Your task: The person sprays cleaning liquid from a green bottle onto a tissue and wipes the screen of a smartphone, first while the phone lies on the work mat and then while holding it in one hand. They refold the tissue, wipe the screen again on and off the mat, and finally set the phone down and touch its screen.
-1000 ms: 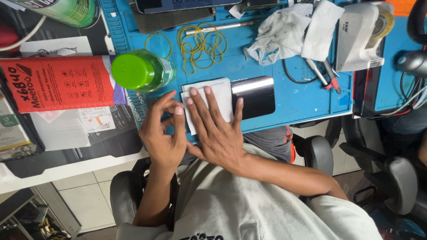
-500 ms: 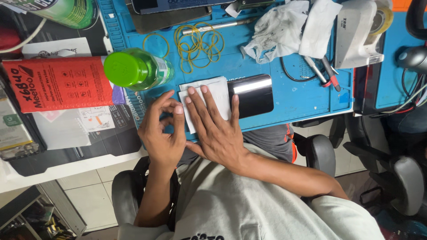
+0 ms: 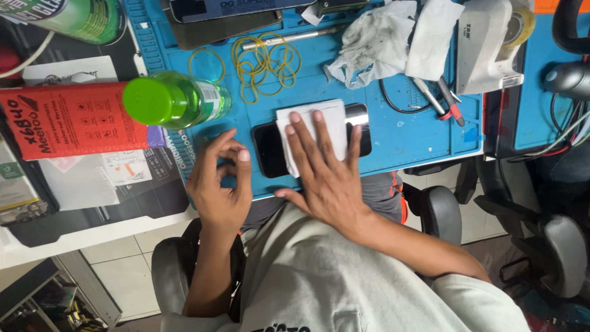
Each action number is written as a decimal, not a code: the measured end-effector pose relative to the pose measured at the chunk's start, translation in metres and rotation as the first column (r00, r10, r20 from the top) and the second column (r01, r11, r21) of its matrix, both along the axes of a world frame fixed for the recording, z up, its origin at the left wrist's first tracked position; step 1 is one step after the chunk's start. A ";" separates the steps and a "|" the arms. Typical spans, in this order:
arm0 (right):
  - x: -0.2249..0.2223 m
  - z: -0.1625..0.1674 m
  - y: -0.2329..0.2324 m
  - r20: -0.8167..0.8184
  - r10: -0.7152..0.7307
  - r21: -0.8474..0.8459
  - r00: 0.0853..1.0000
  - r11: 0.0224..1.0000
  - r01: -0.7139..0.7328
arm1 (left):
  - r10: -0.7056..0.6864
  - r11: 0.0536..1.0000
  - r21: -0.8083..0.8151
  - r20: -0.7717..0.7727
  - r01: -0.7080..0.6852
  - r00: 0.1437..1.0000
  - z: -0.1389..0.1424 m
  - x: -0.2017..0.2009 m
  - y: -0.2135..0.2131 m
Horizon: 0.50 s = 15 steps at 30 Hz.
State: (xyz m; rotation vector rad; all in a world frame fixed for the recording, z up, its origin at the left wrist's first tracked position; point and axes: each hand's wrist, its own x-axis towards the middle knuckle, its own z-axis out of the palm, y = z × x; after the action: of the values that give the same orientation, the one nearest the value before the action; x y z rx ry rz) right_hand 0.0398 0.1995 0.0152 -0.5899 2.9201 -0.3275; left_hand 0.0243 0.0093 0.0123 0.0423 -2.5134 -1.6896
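Right hand (image 3: 326, 178): fingers spread flat, pressing white wipe (image 3: 313, 126) onto phone (image 3: 270, 150) | phone: on blue mat (image 3: 405, 141), long axis left-right, directly under right hand | left hand (image 3: 221, 184): fingers curled, empty, beside phone's left end | nearby: green bottle (image 3: 172, 101), rubber bands (image 3: 264, 61), rag (image 3: 375, 43).
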 end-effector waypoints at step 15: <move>0.000 -0.002 0.062 0.028 -0.078 0.023 0.997 0.997 0.077 | -0.487 0.801 -0.349 0.091 0.486 0.868 0.016 -0.026 -0.018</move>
State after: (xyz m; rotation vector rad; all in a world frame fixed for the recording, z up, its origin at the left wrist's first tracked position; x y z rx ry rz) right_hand 0.0400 0.2619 0.0132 -0.4654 2.9198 -0.3102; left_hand -0.0017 -0.0090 0.0282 -0.6998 -2.9657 -1.3001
